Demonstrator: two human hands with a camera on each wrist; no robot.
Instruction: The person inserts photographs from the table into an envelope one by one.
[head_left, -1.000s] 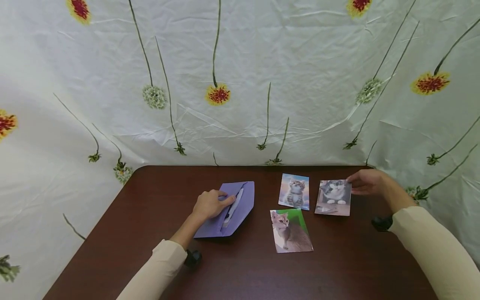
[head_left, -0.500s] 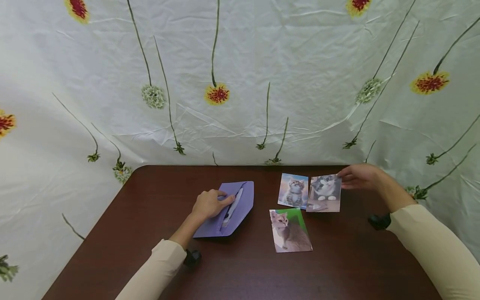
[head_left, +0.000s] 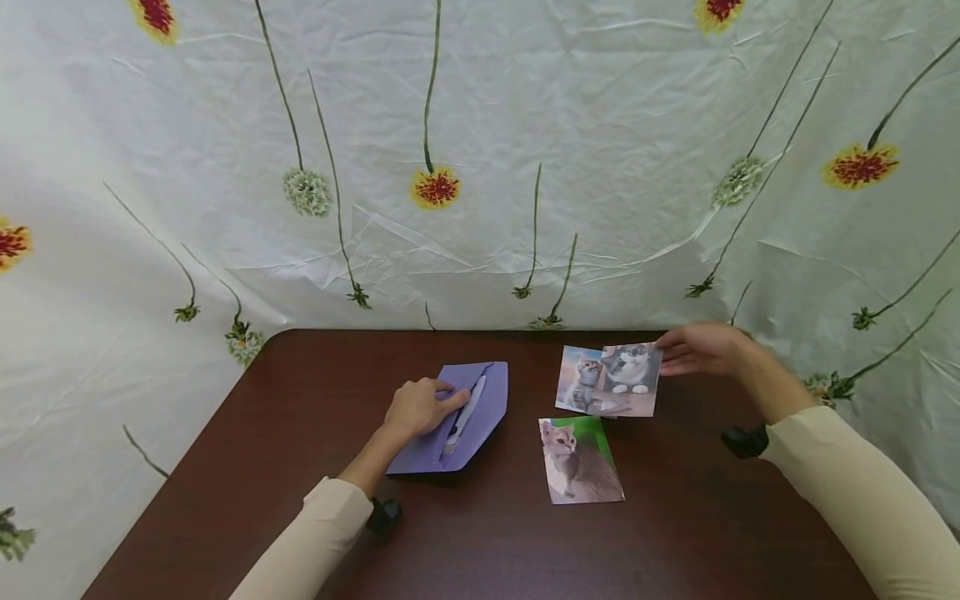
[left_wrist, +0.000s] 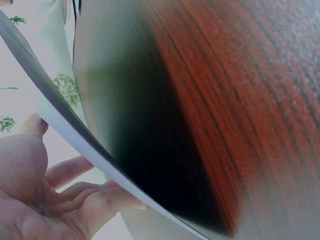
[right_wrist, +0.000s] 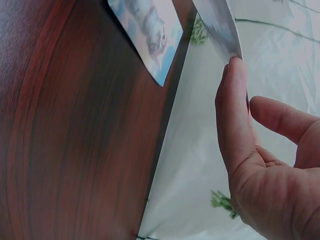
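Observation:
At the centre-left of the head view lies a purple envelope (head_left: 487,429), its mouth gaping with a white edge showing inside. My left hand (head_left: 422,408) grips it at the opening, thumb across the slit. In the left wrist view the envelope's side (left_wrist: 107,162) rises off the wood beside my fingers. My right hand (head_left: 701,350) pinches the right edge of a photo card of a grey-and-white cat (head_left: 637,379). That card overlaps a kitten card with a pastel sky (head_left: 573,383), partly covering it. Nearer lies a card of a tan cat on green (head_left: 581,462).
Everything is on a dark reddish-brown table (head_left: 480,542) with rounded far corners. Behind its far edge hangs a white flowered cloth (head_left: 480,125). Each wrist wears a small black camera, the left wrist camera (head_left: 384,515) close above the tabletop.
My right hand has carried the grey-and-white cat card leftward and slightly back, from beside the pastel-sky kitten card to over it. The left hand and envelope have stayed in place.

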